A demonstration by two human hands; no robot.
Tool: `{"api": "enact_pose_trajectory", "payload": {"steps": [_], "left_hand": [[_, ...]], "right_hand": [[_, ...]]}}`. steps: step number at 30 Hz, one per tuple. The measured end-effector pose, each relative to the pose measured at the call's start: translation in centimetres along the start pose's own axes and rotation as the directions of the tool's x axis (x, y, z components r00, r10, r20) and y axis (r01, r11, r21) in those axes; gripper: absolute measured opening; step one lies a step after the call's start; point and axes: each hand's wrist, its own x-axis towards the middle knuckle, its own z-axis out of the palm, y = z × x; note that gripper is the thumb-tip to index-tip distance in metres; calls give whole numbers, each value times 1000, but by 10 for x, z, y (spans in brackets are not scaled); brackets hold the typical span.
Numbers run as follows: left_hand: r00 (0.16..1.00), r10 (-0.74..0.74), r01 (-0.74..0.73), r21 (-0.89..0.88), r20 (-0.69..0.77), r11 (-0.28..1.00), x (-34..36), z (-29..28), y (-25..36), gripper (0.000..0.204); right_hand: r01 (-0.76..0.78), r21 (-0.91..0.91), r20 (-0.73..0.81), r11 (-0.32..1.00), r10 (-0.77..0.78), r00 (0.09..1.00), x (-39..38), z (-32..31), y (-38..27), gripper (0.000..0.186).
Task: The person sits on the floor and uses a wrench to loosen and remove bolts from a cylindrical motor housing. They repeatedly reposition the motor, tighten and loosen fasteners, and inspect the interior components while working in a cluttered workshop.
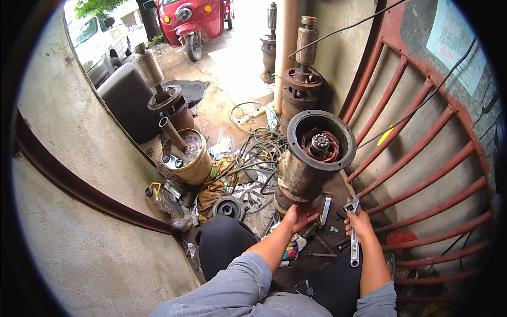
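My right hand (pixel 361 223) is closed round a metal adjustable wrench (pixel 354 252), its jaw end up and its handle pointing down toward my thigh. My left hand (pixel 299 217) is turned palm up with fingers stretched out, holding nothing that I can see. It is close under the lower end of a large upright pump motor (pixel 302 177); whether it touches the housing I cannot tell. Inside the motor's open, flanged top show reddish copper windings (pixel 336 150) around a bearing (pixel 320 142) on the shaft.
Cables (pixel 256 153) lie tangled left of the motor. A bucket (pixel 199 164) holding a pipe stands further left, near a round metal part (pixel 228 209). Other pump units (pixel 302 87) stand behind. Red bars (pixel 422 185) line the right side; a red three-wheeler (pixel 193 21) is outside.
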Motion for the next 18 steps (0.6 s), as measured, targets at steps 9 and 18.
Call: {"api": "enact_pose_trajectory", "payload": {"steps": [9, 18], "left_hand": [[999, 12, -13, 20, 45, 1000, -2, 5, 0, 22], [998, 7, -7, 7, 67, 1000, -3, 6, -1, 22]], "right_hand": [[14, -10, 9, 1000, -14, 1000, 2, 1, 1, 26], [-10, -9, -3, 1000, 10, 1000, 0, 1, -1, 27]]}}
